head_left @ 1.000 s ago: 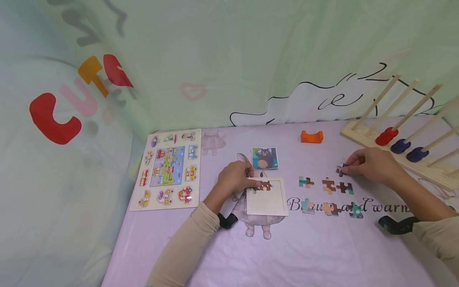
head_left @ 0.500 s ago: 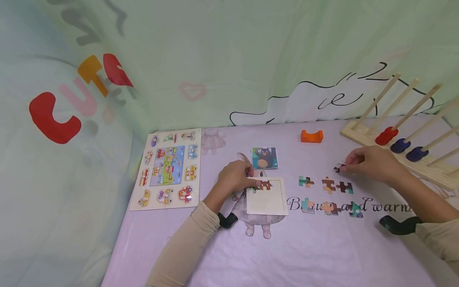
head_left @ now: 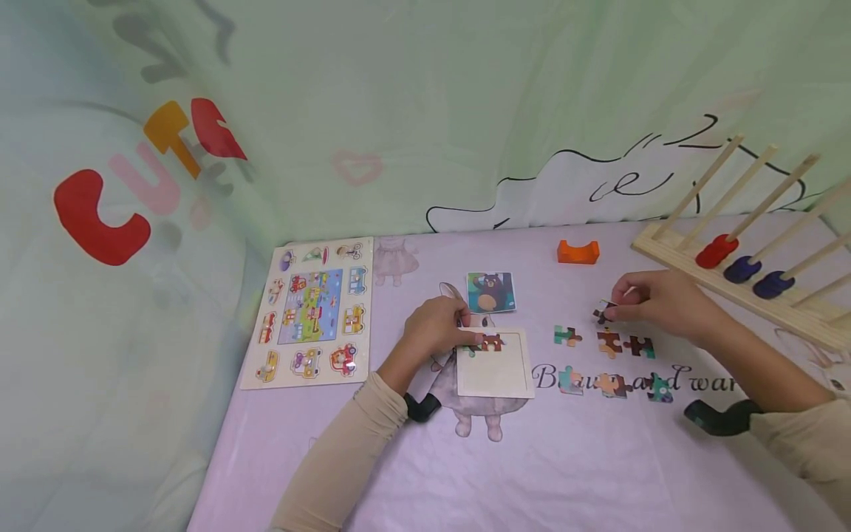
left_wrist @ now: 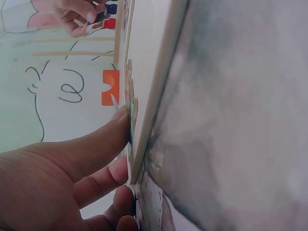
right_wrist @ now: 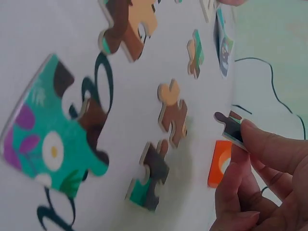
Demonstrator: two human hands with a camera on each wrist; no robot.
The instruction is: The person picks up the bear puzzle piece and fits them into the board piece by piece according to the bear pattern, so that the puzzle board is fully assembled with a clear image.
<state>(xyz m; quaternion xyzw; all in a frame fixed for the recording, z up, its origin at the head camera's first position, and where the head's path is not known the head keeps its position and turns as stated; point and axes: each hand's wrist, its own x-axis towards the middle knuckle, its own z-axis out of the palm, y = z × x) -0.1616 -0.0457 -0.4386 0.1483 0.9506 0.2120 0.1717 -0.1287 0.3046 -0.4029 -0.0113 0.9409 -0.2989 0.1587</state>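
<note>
My right hand [head_left: 654,299] pinches a dark brown jigsaw piece [right_wrist: 232,128] between thumb and fingers, above the table. My left hand [head_left: 435,327] grips the upper left corner of a pale wooden puzzle board [head_left: 495,377], its thumb over the joined brown and green pieces [head_left: 492,343] there. Loose pieces lie in two rows to the right: a green-brown piece [head_left: 567,336], a brown-tan piece [head_left: 609,343] and a dark piece [head_left: 640,347] above; a teal piece [head_left: 570,380], tan-brown pieces [head_left: 613,386] and a flowered green piece [head_left: 660,389] below.
A bear picture card [head_left: 491,292] lies behind the board. At the left is a vehicle puzzle [head_left: 315,369]. An orange block [head_left: 578,253] stands at the back, and a wooden peg rack [head_left: 751,288] with red and blue beads at the right, close to my right arm.
My right hand has moved left with the piece, turning it along the way; it is now above the upper row. My left hand and the board have stayed put.
</note>
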